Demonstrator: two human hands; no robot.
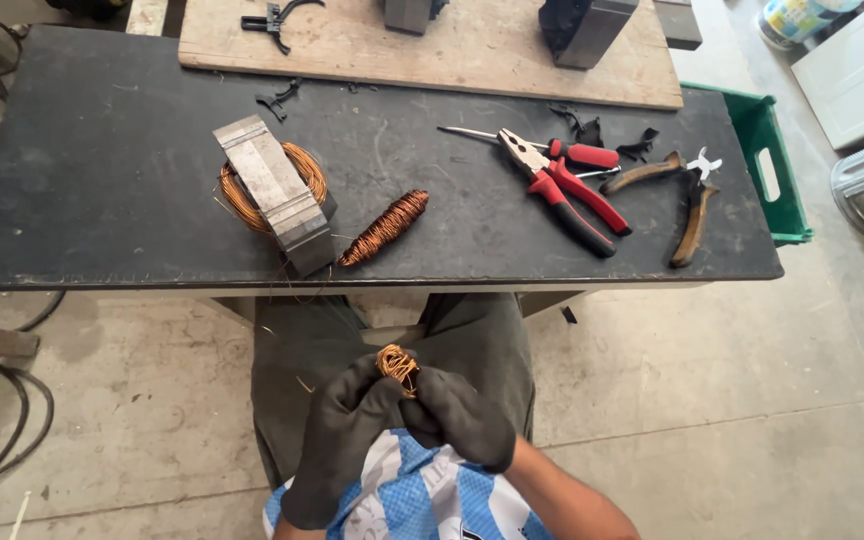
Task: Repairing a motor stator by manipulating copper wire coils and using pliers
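Down in the person's lap, the black-gloved left hand (344, 440) and black-gloved right hand (457, 415) were both curled tight around a small tangled wad of copper wire (398, 366). By my guess, the stripping was partway done: a twisted bundle of copper wire (384, 229) already lay on the dark workbench (102, 190), while the grey laminated steel core (275, 192) beside it kept its copper winding. Red-handled pliers (564, 190) lay unused.

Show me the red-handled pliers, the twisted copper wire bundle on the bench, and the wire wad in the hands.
red-handled pliers (562, 192): head view, at the pivot.
twisted copper wire bundle (384, 228): head view, mid-length.
wire wad (397, 364): head view, its top, between both gloved hands.
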